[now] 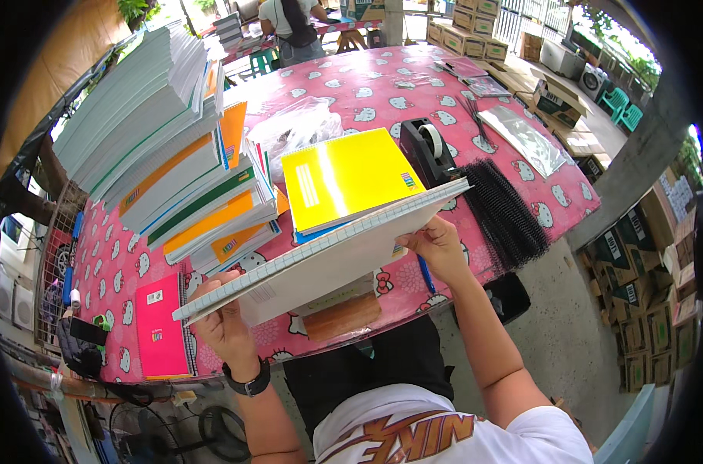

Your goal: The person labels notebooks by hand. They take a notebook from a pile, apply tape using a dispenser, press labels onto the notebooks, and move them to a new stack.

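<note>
An unbound notebook (pixel 320 277) is held tilted on edge above the near side of the table, a row of punched holes along its upper edge. My left hand (pixel 221 329) grips its left end, a dark watch on the wrist. Near the other end, my right hand (pixel 442 251) pinches the lower side. Just behind lies a yellow notebook (pixel 351 176), on top of a blue one. Black spiral coils (pixel 506 216) are bunched to the right of my right hand. Below the held notebook are a brown wooden piece (pixel 343 317) and a blue pen (pixel 426 274).
Tall, leaning stacks of notebooks (pixel 173 147) rise at the left. A pink spiral notebook (pixel 162 325) lies at the near left. Beyond the coils are a tape dispenser (pixel 425 151) and clear plastic sleeves (pixel 525 143). Cardboard boxes (pixel 637 255) line the right; a person (pixel 296 31) works far back.
</note>
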Action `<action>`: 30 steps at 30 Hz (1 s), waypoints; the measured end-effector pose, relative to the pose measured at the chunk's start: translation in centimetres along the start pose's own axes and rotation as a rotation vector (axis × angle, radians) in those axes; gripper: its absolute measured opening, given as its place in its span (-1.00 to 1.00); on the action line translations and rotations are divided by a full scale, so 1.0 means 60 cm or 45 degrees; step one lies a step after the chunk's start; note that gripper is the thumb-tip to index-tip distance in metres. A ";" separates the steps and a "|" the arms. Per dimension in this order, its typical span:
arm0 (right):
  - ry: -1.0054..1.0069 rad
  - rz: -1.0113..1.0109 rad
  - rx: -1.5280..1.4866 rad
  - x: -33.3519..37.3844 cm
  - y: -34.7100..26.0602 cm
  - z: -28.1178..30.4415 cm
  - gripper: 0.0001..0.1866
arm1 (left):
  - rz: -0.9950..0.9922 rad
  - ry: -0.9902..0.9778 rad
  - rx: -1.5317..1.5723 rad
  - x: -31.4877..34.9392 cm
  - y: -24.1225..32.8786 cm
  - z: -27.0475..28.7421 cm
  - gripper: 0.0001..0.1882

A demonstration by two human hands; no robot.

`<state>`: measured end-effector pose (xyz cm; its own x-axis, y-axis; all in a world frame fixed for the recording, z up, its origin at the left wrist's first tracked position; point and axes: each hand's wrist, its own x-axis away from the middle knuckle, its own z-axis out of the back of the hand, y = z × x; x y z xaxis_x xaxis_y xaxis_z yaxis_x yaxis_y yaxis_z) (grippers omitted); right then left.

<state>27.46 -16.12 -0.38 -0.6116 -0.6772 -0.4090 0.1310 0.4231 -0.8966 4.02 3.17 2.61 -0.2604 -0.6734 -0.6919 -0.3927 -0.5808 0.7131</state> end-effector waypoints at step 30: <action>0.072 0.050 0.369 0.049 0.010 0.043 -0.80 | 0.085 -0.054 0.181 0.012 0.005 0.007 -0.56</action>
<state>27.76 -19.43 -2.58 -0.6431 -0.6256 -0.4417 0.3676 0.2537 -0.8947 3.37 2.71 2.30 -0.3257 -0.6870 -0.6496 -0.4934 -0.4626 0.7366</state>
